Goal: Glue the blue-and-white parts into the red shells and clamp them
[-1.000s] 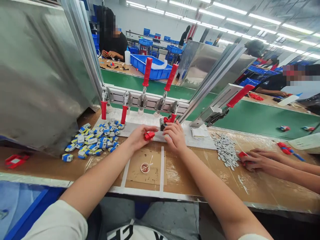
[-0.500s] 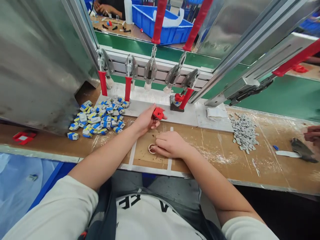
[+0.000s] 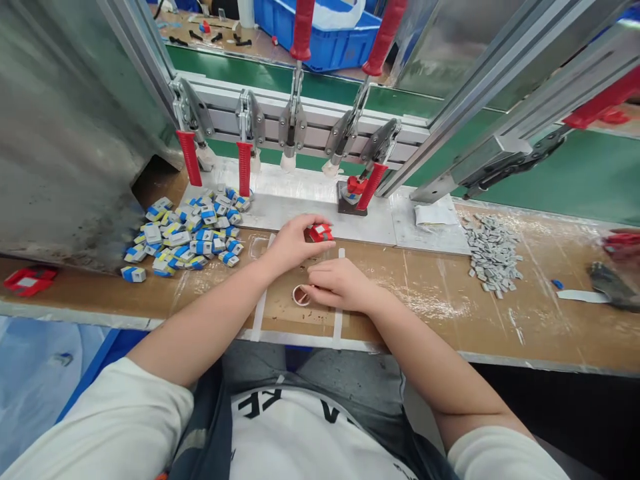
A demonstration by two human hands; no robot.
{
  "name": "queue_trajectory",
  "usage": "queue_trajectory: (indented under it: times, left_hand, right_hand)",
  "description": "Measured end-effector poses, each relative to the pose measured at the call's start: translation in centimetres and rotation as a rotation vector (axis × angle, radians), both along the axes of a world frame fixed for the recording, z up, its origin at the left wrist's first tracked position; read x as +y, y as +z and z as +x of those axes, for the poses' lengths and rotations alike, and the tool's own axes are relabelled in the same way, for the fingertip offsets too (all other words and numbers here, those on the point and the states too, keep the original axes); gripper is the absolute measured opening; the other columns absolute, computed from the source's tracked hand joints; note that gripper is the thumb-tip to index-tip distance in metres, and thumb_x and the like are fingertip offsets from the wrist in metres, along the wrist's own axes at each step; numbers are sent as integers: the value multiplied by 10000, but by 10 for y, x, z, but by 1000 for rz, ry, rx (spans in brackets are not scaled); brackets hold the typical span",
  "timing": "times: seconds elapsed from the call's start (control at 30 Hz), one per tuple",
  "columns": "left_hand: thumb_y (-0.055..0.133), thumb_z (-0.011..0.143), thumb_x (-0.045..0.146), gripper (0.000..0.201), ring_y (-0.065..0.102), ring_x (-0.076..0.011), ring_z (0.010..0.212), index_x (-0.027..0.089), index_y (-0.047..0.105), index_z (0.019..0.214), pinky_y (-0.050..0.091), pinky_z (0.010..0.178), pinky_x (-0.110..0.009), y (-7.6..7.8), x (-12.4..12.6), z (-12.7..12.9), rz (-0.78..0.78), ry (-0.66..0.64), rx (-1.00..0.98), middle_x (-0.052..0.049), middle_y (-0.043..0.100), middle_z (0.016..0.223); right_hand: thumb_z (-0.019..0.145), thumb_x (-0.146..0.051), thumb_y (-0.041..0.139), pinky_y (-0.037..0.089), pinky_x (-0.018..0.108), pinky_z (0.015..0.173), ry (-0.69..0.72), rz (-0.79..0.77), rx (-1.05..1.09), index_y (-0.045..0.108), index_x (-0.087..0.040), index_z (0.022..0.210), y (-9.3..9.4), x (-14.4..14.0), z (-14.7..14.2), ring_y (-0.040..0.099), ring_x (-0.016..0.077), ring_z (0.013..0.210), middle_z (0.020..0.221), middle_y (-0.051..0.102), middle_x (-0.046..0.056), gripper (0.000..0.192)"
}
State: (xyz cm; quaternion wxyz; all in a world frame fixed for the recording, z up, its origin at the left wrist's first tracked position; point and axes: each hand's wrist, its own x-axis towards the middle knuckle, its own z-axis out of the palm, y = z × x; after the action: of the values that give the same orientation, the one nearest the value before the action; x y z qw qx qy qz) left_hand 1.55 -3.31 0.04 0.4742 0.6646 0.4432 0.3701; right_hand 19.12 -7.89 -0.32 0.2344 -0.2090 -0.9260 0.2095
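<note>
My left hand point(image 3: 293, 243) grips a small red plastic part point(image 3: 319, 233) just above the brown bench top, near the white base plate point(image 3: 310, 212). My right hand point(image 3: 340, 284) rests on the bench below it, fingers pinched on a thin stick dipped into a small round white cup point(image 3: 301, 295). Behind both hands stands a row of red-handled toggle clamps point(image 3: 293, 120); the rightmost lowered clamp point(image 3: 369, 183) presses on a red part in a dark fixture point(image 3: 351, 198).
A heap of blue, white and yellow parts point(image 3: 187, 230) lies left of my hands. Small grey pieces point(image 3: 493, 253) are piled at the right. A red part point(image 3: 25, 280) lies far left. A green conveyor belt point(image 3: 565, 187) runs behind the clamps, with a blue bin point(image 3: 325, 30) beyond.
My right hand left the clamp fixture and came down to the small cup. My left hand kept the red part and drew it slightly nearer. The view tilted down.
</note>
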Motion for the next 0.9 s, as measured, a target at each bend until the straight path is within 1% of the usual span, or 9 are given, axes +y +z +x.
queue_trajectory:
  times: [0.07,0.17,0.27,0.37,0.5,0.57,0.67,0.73,0.9]
  left_hand:
    - [813,793,261,355,670,-222,1020,226,742,1139,525,964,-363,1,-1,-2,94,19,112,-49,703,1102]
    - [801,807,292,423,669,-202,919,232,676,1208,532,899,-345,2,-2,-2,115,39,184,-19,709,1030]
    - [805,793,304,387,656,-186,836,218,647,1135,524,825,-318,2,-2,-2,103,48,193,9,715,934]
    - [785,797,289,316,667,-201,887,208,683,1085,515,848,-320,1,-1,-2,153,14,188,-6,731,949]
    - [722,853,305,369,673,-227,994,206,676,1206,501,920,-346,0,-1,-3,234,-62,236,-47,735,1100]
    - [692,872,316,381,671,-227,965,207,648,1235,495,888,-344,0,-2,-3,228,-83,288,-45,731,1073]
    - [683,866,345,314,646,-213,833,210,632,1145,471,775,-329,1,-3,-2,181,-72,365,-15,710,920]
    - [686,850,349,263,618,-200,769,216,620,1067,445,722,-320,2,-3,-2,164,-63,389,3,683,852]
    - [717,818,347,259,599,-187,743,227,589,1008,416,692,-309,0,0,-4,154,-88,387,19,666,826]
  right_hand:
    - [1079,-287,516,276,274,592,-38,-84,103,446,-211,690,-2,1,2,407,113,575,617,460,-41,402]
    - [1079,-296,520,287,268,584,-99,-158,238,462,-211,700,-4,3,7,389,107,551,597,437,-51,393]
    - [1078,-310,524,285,271,576,-95,-191,263,469,-212,699,-6,5,9,380,106,547,595,426,-51,396]
    - [1074,-311,537,289,267,574,-66,-219,237,471,-210,695,-7,4,9,385,104,559,612,428,-47,398]
    - [1073,-304,552,301,260,578,-60,-201,213,487,-208,708,-8,3,8,408,103,571,622,451,-46,383]
    - [1073,-300,551,307,260,586,-51,-148,183,477,-210,709,-9,3,8,421,106,583,629,468,-41,383]
    - [1073,-302,548,288,274,588,-27,-35,117,449,-215,696,-9,3,8,420,117,600,636,482,-31,399]
    - [1073,-306,543,271,285,585,-3,0,89,427,-217,681,-8,2,7,400,120,595,627,468,-30,418]
    - [1068,-289,553,289,276,581,19,-101,130,405,-219,671,-8,1,6,381,108,576,610,431,-44,429]
